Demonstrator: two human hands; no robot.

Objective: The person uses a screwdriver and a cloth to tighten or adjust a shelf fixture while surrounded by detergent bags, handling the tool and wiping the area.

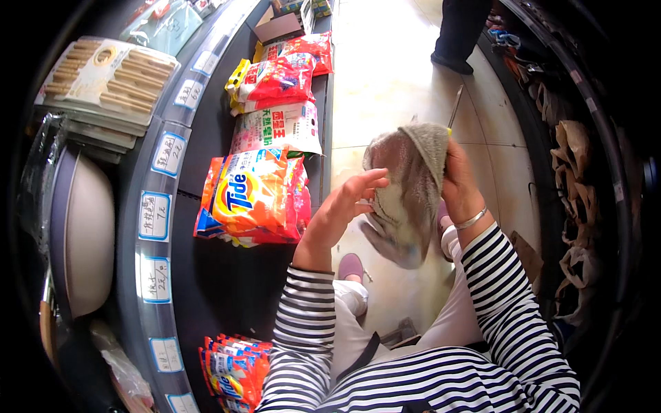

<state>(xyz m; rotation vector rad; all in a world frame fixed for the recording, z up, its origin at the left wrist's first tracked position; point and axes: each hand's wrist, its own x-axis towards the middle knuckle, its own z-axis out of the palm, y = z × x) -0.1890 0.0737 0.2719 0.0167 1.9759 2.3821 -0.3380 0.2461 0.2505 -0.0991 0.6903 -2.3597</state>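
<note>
A worn grey-and-white cloth (406, 199) hangs in front of me, folded over and stained brown. My right hand (463, 180), with a bracelet at the wrist, is closed on its right edge. From behind that hand a thin, straight metallic strip (456, 108) sticks up, with a bit of yellow at its base; its kind is unclear. My left hand (348, 203) is at the cloth's left side, fingers apart and curved, fingertips overlapping the cloth's edge. Whether they touch it I cannot tell. Nothing shows in the left palm.
Orange and red detergent bags (251, 193) and a white bag (279, 127) lie on a low dark shelf at left. Above are a beige bowl (89, 234) and packed wooden sticks (110, 76). Brown bags (575, 158) line the right side. A person's dark trouser leg (460, 31) stands ahead.
</note>
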